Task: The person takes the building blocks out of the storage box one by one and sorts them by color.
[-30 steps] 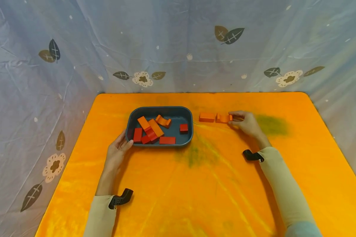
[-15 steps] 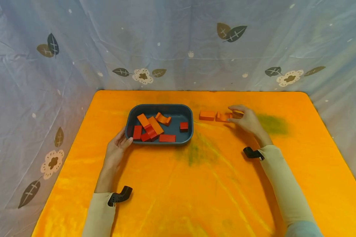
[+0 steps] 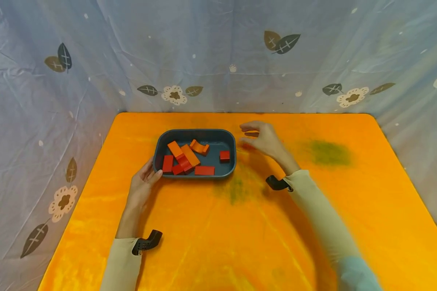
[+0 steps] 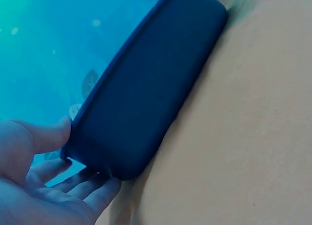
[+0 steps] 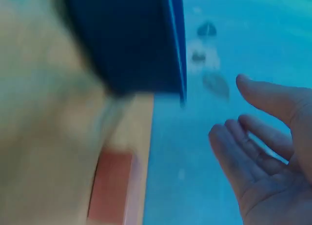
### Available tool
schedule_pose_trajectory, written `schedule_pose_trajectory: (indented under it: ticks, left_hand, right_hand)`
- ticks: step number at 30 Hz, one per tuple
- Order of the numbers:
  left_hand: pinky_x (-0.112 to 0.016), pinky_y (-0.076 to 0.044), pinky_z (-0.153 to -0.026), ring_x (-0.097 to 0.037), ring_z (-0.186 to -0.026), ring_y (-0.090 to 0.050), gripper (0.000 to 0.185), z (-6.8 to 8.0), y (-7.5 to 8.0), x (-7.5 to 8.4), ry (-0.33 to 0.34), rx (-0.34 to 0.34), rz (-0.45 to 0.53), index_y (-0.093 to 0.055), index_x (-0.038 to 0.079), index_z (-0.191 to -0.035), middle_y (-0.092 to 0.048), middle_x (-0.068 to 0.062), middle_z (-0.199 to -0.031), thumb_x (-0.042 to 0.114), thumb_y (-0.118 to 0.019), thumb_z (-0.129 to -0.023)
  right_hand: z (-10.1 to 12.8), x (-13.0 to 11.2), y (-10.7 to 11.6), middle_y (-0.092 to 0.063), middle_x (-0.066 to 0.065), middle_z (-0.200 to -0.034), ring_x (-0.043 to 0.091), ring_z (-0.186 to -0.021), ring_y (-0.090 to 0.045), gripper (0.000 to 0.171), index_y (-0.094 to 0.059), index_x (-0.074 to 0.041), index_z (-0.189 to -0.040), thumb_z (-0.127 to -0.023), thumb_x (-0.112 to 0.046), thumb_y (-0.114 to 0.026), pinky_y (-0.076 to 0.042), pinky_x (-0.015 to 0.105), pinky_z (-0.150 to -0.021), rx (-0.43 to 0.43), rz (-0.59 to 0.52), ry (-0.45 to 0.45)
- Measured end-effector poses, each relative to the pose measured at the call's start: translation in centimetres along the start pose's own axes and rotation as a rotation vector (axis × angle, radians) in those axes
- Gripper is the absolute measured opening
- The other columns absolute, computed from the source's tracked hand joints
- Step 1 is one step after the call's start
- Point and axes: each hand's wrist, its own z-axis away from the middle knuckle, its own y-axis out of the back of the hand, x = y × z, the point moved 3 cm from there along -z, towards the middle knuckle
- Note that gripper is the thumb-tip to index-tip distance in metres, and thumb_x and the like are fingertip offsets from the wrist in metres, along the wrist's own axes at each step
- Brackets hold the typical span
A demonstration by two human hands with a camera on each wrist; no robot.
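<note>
My left hand (image 3: 142, 186) grips the near left corner of a dark blue-grey rectangular plastic tub (image 3: 194, 176), the thumb at its rim and the fingers below, as the left wrist view shows. Inside lie orange and red toy blocks: a long orange block (image 3: 190, 155), an orange arched block (image 3: 199, 147), a small red block (image 3: 224, 156) and several others. Just right of the tub, my right hand (image 3: 267, 140) hangs with nothing in it, thumb and fingers apart. In the right wrist view a block (image 5: 111, 186) lies on the table; the hand hides it in the head view.
A bright orange cloth covers the table (image 3: 204, 226), with a green smudge (image 3: 329, 152) to the right. Grey-blue curtains (image 3: 218, 48) printed with flowers and leaves surround the back and sides. A black wrist camera mount (image 3: 276, 183) sticks out from the right sleeve.
My right hand has let go of the orange arched block at the right and moved left toward the tub, now covering the two loose blocks in the head view. The left hand stays put.
</note>
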Motion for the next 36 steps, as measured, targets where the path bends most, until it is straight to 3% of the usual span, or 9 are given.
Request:
schedule_pose_trajectory:
  ticks: [8, 16, 22, 25, 30, 36]
  left_hand:
    - [-0.028, -0.035, -0.112, -0.022, -0.143, -0.032, 0.066, 0.3, -0.1, -0.2, 0.005, -0.011, 0.007, -0.024, 0.016, -0.157, -0.026, -0.008, -0.16, 0.016, -0.058, -0.1]
    - [-0.026, -0.036, -0.11, -0.021, -0.143, -0.033, 0.064, 0.2, -0.6, -0.1, -0.006, -0.017, 0.029, -0.025, 0.015, -0.156, -0.027, -0.008, -0.159, 0.013, -0.056, -0.1]
    - [-0.029, -0.034, -0.112, -0.019, -0.143, -0.032, 0.063, 0.5, -0.7, 0.2, -0.011, -0.027, 0.033, -0.025, 0.016, -0.156, -0.027, -0.006, -0.159, 0.014, -0.056, -0.101]
    - [-0.029, -0.034, -0.112, -0.018, -0.143, -0.032, 0.063, 0.5, -0.7, 0.2, -0.013, -0.03, 0.035, -0.026, 0.017, -0.156, -0.027, -0.005, -0.159, 0.015, -0.056, -0.1]
    - [-0.027, -0.036, -0.111, -0.02, -0.143, -0.032, 0.064, 0.3, -0.5, 0.1, -0.01, -0.023, 0.024, -0.025, 0.016, -0.156, -0.026, -0.007, -0.16, 0.014, -0.057, -0.1]
    - [-0.027, -0.036, -0.11, -0.022, -0.144, -0.032, 0.064, 0.3, 0.0, 0.0, -0.002, -0.007, 0.006, -0.026, 0.016, -0.156, -0.025, -0.007, -0.16, 0.012, -0.056, -0.1]
  right_hand:
    - [-2.2, -2.8, -7.5, -0.062, 0.016, -0.126, 0.029, -0.111, -0.062, 0.047, -0.061, 0.003, -0.129, -0.089, -0.021, -0.074, -0.053, 0.038, -0.095, -0.165, 0.253, 0.016]
    - [-3.5, -2.5, -10.9, -0.066, 0.012, -0.125, 0.024, -0.102, -0.066, 0.047, -0.064, -0.001, -0.128, -0.088, -0.021, -0.076, -0.055, 0.036, -0.09, -0.196, 0.41, -0.07]
    - [-3.7, -2.1, -11.9, -0.068, 0.011, -0.119, 0.025, -0.103, -0.065, 0.041, -0.066, -0.002, -0.125, -0.089, -0.019, -0.074, -0.053, 0.036, -0.093, -0.174, 0.478, -0.1]
    - [-3.8, -2.1, -11.8, -0.069, 0.011, -0.116, 0.025, -0.096, -0.066, 0.038, -0.067, -0.002, -0.124, -0.089, -0.015, -0.073, -0.055, 0.035, -0.089, -0.147, 0.491, -0.086]
    - [-3.9, -2.8, -10.9, -0.069, 0.013, -0.114, 0.026, -0.093, -0.065, 0.036, -0.068, -0.002, -0.121, -0.086, -0.012, -0.073, -0.055, 0.036, -0.088, -0.102, 0.492, -0.043]
    - [-3.9, -4.2, -9.4, -0.069, 0.009, -0.11, 0.023, -0.091, -0.063, 0.037, -0.07, -0.004, -0.119, -0.084, -0.014, -0.077, -0.055, 0.034, -0.083, -0.126, 0.489, -0.016]
